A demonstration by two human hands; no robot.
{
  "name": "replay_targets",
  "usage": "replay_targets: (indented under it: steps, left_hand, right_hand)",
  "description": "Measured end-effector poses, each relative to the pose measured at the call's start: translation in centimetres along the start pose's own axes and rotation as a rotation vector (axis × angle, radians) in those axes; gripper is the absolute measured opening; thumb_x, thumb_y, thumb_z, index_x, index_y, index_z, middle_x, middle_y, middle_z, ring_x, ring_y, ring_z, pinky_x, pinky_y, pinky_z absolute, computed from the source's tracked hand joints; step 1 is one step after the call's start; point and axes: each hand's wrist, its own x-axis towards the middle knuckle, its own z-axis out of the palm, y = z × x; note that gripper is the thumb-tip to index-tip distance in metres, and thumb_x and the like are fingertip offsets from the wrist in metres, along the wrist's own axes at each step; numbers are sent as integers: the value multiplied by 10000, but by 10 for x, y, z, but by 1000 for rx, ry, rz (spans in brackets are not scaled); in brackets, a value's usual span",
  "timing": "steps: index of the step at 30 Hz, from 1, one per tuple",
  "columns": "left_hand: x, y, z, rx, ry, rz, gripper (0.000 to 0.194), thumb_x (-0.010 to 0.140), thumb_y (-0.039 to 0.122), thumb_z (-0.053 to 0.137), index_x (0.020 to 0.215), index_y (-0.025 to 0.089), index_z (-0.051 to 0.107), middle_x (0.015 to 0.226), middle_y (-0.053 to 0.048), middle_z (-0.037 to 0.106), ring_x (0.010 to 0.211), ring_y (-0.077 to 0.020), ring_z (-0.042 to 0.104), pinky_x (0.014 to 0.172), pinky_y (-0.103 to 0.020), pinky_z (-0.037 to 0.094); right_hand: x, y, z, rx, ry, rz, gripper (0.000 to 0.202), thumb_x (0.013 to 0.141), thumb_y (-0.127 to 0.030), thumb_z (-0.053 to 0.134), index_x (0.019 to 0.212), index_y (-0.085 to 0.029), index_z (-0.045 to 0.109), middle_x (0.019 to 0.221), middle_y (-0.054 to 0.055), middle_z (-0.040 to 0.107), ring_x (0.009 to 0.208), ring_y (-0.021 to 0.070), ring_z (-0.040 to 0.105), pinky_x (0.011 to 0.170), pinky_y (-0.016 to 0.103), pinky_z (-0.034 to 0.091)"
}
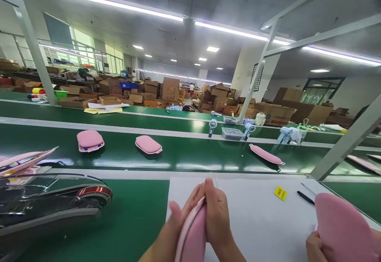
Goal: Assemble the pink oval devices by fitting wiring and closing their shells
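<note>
A pink padded case (pixel 195 236) stands on its edge between my two hands at the bottom centre, over a white sheet (pixel 256 214). My left hand (pixel 175 218) presses along its left side with the thumb raised. On the right side, my right hand (pixel 217 214) is wrapped round the upper end, fingers together. A thin needle-like tip pokes up just beyond my right hand. The lower part of the case runs out of view.
Another person's hands hold a pink piece (pixel 345 226) at the lower right. A black pen (pixel 305 197) and a yellow label (pixel 280 193) lie on the sheet. Pink cases (pixel 149 144) rest on the green belt (pixel 190 157). A blurred transparent object (pixel 53 202) is at left.
</note>
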Motion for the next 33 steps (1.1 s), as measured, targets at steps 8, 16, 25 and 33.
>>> replay_targets:
  steps: [8, 16, 25, 33]
  left_hand:
    - [-10, 18, 22, 54, 202, -81, 808, 756, 781, 414, 1412, 311, 369, 1367, -76, 477, 1263, -303, 420, 981, -418, 402]
    - [-17, 60, -12, 371, 23, -311, 924, 538, 316, 787, 1375, 319, 396, 1197, -36, 551, 886, -181, 554, 743, -281, 431]
    - [-20, 88, -28, 877, 188, -308, 482, 630, 226, 638, 1110, 249, 664, 846, 20, 656, 756, -164, 557, 659, -241, 409]
    - [-18, 84, -46, 1311, 551, -19, 385, 770, 351, 543, 1096, 196, 675, 1125, -62, 683, 1016, -258, 601, 875, -327, 456]
  right_hand:
    - [6, 13, 9, 1, -143, 168, 494, 849, -473, 468, 394, -280, 448, 414, 23, 424, 482, 196, 497, 488, 332, 378]
    - [33, 40, -14, -245, 216, 49, 476, 888, -588, 204, 606, -252, 388, 562, -14, 403, 559, 178, 450, 540, 320, 414]
    - [29, 46, -28, -657, -479, -372, 183, 839, -349, 571, 965, -295, 692, 955, 50, 631, 953, 242, 529, 868, 408, 447]
    - [46, 74, -30, -686, -239, -369, 287, 858, -346, 471, 1049, -217, 640, 1061, 91, 623, 1025, 257, 535, 906, 446, 433]
